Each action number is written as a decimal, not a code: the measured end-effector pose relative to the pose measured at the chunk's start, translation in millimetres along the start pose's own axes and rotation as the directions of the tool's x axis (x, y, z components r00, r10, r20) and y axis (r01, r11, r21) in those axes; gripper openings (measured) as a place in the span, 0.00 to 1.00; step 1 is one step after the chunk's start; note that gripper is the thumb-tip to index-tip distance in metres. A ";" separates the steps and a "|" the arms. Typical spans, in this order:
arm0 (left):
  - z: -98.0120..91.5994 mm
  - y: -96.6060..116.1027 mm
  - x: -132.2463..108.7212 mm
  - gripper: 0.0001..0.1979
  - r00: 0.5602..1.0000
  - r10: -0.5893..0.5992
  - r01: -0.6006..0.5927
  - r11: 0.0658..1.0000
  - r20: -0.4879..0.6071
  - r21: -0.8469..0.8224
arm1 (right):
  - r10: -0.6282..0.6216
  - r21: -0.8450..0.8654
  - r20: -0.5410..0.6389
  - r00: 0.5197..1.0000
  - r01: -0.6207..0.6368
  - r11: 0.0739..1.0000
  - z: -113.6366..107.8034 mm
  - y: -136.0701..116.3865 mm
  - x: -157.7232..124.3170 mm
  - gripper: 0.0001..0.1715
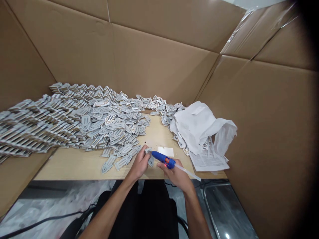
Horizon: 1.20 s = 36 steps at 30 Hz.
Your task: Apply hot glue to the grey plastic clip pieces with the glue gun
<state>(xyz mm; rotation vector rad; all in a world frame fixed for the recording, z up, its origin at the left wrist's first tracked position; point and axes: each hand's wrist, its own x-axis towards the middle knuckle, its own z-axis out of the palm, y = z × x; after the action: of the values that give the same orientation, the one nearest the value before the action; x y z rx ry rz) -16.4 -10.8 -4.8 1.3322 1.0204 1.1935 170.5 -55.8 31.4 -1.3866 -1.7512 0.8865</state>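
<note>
My right hand (178, 173) is wrapped around a blue hot glue gun (161, 157), with a clear glue stick (188, 172) poking out of its back and a small red light glowing near the grip. Between the fingers of my left hand (140, 162) is a grey pointed tag-like piece (150, 161). The gun's nozzle points at the upper part of that piece; whether it touches cannot be made out. Left of my left hand, loose grey pieces (124, 161) of the same shape lie at the front of a large heap (109, 122).
Dense stacked rows of pieces (37, 122) fill the table's left side. A white card (165, 151) lies on the wooden table (159, 131) beyond the gun. Crumpled white wrapping (196, 126) covers more pieces at right. Cardboard walls (159, 56) enclose the table; a dark cable (47, 220) hangs below.
</note>
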 end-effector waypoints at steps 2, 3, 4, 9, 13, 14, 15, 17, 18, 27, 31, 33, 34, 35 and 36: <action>0.0 -0.6 0.0 0.04 1.000 0.004 -0.004 1.000 -0.004 0.010 | -0.005 0.010 0.006 1.000 0.005 1.000 -0.2 -0.4 -0.1 0.24; -0.1 -0.8 -0.1 0.04 1.000 0.000 0.000 1.000 -0.006 0.017 | -0.006 0.014 0.010 1.000 0.006 1.000 -0.3 -0.8 -0.2 0.24; -0.1 -0.7 -0.3 0.04 1.000 -0.006 0.007 1.000 -0.007 0.024 | -0.008 0.016 0.011 1.000 0.008 1.000 -0.4 -1.3 -0.1 0.24; 0.3 -0.7 -1.3 0.04 1.000 -0.014 0.014 0.999 0.001 0.049 | -0.032 -0.004 -0.006 0.999 0.032 0.999 0.0 -2.7 0.1 0.25; 0.8 -2.6 -0.9 0.05 1.000 -0.011 0.012 0.997 -0.009 0.077 | -0.041 -0.016 0.012 0.999 0.041 0.999 -0.5 -4.1 0.5 0.25; 0.7 -2.8 -0.5 0.05 1.000 -0.010 0.011 0.996 -0.012 0.085 | -0.042 -0.023 0.024 0.999 0.042 0.999 -1.1 -5.7 0.8 0.24; 0.6 -2.9 0.0 0.05 1.000 -0.007 0.008 0.995 -0.014 0.095 | -0.044 -0.033 0.032 0.999 0.045 0.998 -1.9 -8.0 1.1 0.24; 0.5 -2.5 0.7 0.05 1.000 0.002 0.000 0.993 -0.013 0.117 | -0.060 -0.064 0.035 0.998 0.062 0.996 -3.3 -14.7 1.6 0.22; 0.6 -2.3 0.8 0.05 1.000 0.007 -0.006 0.992 -0.015 0.127 | -0.076 -0.085 0.026 0.997 0.078 0.993 -3.8 -18.5 1.6 0.21; -2.3 13.0 7.8 0.13 0.997 -0.079 0.079 0.997 -0.012 -0.005 | 0.135 0.152 -0.312 0.940 -0.091 0.984 -1.9 -0.1 -12.7 0.26; -43.2 53.5 50.9 0.19 0.975 0.001 0.019 0.996 -0.222 0.088 | 0.332 0.452 -0.281 0.901 -0.181 0.874 -0.5 34.6 -14.2 0.32; -72.1 78.6 79.0 0.21 0.912 0.070 -0.003 0.986 -0.404 0.165 | 0.375 0.596 -0.240 0.896 -0.169 0.785 -0.8 47.4 -12.4 0.33; -86.6 90.9 92.7 0.21 0.873 0.104 -0.007 0.980 -0.476 0.200 | 0.378 0.652 -0.225 0.898 -0.149 0.743 -1.4 52.2 -11.3 0.33; -100.5 102.5 105.5 0.21 0.848 0.116 0.008 0.973 -0.518 0.231 | 0.374 0.697 -0.217 0.902 -0.125 0.706 -2.4 56.0 -10.1 0.32; -113.3 112.8 117.3 0.21 0.828 0.115 0.041 0.964 -0.549 0.264 | 0.370 0.733 -0.212 0.905 -0.103 0.672 -3.6 58.9 -9.0 0.32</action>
<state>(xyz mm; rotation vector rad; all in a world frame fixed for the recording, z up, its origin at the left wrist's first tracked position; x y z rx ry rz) -115.9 109.2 117.8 1.2243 1.6316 1.5714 203.5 -53.5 -18.3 -1.1446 -0.7979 1.2098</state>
